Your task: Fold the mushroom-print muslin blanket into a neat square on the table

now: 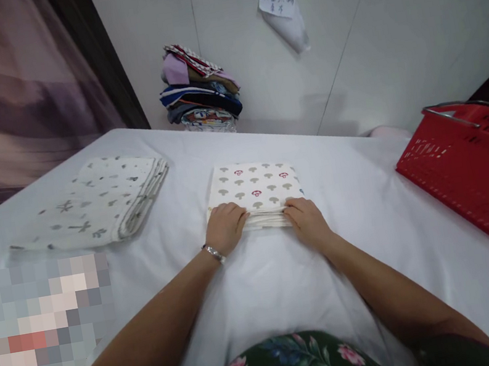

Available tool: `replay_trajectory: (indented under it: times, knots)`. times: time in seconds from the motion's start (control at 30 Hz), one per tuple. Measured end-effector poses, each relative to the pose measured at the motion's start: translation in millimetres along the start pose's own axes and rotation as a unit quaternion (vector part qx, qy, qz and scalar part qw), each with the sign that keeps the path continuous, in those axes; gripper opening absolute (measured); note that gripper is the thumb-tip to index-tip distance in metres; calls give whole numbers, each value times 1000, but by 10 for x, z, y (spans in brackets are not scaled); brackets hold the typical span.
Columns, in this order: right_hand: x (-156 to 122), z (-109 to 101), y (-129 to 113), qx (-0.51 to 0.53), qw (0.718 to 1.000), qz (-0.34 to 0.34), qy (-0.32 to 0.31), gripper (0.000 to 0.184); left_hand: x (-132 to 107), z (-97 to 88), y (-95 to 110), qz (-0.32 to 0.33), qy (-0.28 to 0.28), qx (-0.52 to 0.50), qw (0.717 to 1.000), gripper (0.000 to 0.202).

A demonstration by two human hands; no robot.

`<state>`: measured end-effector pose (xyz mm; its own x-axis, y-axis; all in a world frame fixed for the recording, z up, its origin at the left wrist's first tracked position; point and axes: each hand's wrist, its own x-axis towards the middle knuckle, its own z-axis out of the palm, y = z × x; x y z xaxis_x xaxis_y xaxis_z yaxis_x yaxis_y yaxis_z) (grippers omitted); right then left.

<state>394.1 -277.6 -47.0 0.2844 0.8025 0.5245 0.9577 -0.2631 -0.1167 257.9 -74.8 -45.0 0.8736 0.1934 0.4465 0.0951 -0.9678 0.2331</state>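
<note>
A white cloth with grey and red mushroom prints [256, 181] lies folded into a thick square in the middle of the bed-like white surface. My left hand [226, 226], a silver bracelet at its wrist, grips the near left corner of this cloth. At the near right corner my right hand [307, 219] pinches the layered edge. Between the two hands several stacked layers show along the near fold. Some fingertips are hidden behind or under the cloth. Left of it rests another folded white cloth with grey plant prints [97, 201], which neither hand touches.
A red plastic basket [473, 176] with a metal handle stands at the right. Beyond the far edge of the white sheet [339, 161] is a stack of folded textiles [201, 90]. A paper note [281, 8] hangs on the wall, and a curtain [8, 91] is at left.
</note>
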Motion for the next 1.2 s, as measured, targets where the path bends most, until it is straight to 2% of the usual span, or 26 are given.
replay_trajectory:
  times: [0.1, 0.5, 0.7, 0.9, 1.2]
  knots:
    - [-29, -3, 19, 22, 999, -20, 31, 18, -5, 8, -9, 10, 1, 6, 1000, 26]
    - [-48, 31, 90, 10, 999, -43, 30, 18, -46, -8, -15, 46, 23, 0, 999, 21]
    - [-53, 52, 119, -4, 998, -48, 36, 20, -51, -39, 15, 69, 61, -12, 996, 14]
    - [-63, 48, 116, -11, 998, -53, 27, 22, -57, -33, 20, 115, 19, -27, 993, 14]
    - [-53, 38, 115, -5, 999, -49, -6, 18, -49, -27, 28, 91, -8, -22, 996, 16]
